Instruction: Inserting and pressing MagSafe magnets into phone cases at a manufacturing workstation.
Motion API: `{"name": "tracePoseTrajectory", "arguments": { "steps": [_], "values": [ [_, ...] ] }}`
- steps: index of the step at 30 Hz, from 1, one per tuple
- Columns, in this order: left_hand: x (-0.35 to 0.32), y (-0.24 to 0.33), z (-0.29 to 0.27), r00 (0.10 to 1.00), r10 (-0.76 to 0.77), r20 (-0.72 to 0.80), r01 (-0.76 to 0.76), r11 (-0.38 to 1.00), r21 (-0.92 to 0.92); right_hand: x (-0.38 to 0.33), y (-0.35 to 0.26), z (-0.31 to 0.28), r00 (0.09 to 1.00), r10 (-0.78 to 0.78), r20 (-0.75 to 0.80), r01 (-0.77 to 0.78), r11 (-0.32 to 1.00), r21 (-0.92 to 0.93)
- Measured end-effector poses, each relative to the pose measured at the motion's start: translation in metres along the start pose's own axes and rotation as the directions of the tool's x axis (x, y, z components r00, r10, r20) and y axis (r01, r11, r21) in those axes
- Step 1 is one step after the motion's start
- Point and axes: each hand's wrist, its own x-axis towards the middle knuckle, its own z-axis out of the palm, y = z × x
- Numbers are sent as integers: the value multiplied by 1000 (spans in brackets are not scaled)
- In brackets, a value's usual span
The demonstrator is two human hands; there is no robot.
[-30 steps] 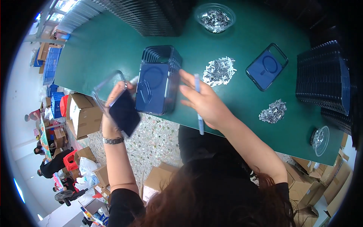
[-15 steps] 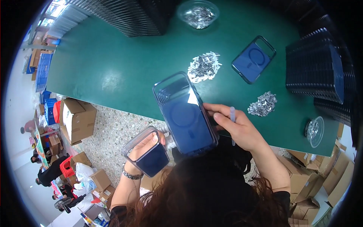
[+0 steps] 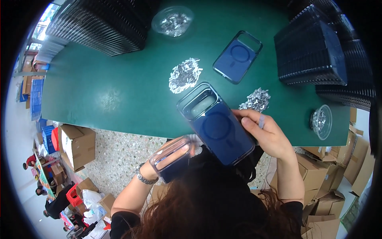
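Note:
My right hand grips the right edge of a dark blue translucent phone case, thumb on its face. The case has a ring mark and a large camera cut-out, and is tilted just past the table's front edge. A pale band wraps one finger of that hand. My left hand, below a metal watch band, is closed on another phone case, clear-edged and dark, blurred and turned partly edge-on. Its fingers show near the first case's lower left side. A third phone case lies flat on the green table.
Two piles of small silver pieces, one left and one right, lie on the table. Clear bowls of them stand at the back and right. Tall case stacks rise at left and right. Cartons sit beyond.
The whole view has shifted, so the table's things appear further left. The left-hand case has turned more edge-on. The right-hand case stays gripped and sits further right in the picture.

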Motion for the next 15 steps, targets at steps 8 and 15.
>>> {"name": "tracePoseTrajectory", "arguments": {
  "steps": [8, 15],
  "values": [
    [-13, -14, -11, 994, 54, -91, -80, 950, -303, 97, -74, -33, 744, -631, -219, 196, 519, -832],
    [-30, -12, -45, 848, 223, -481, -280, 959, -50, 203, -56, -81, 805, -456, -380, -319, 207, -925]
  ]
}}
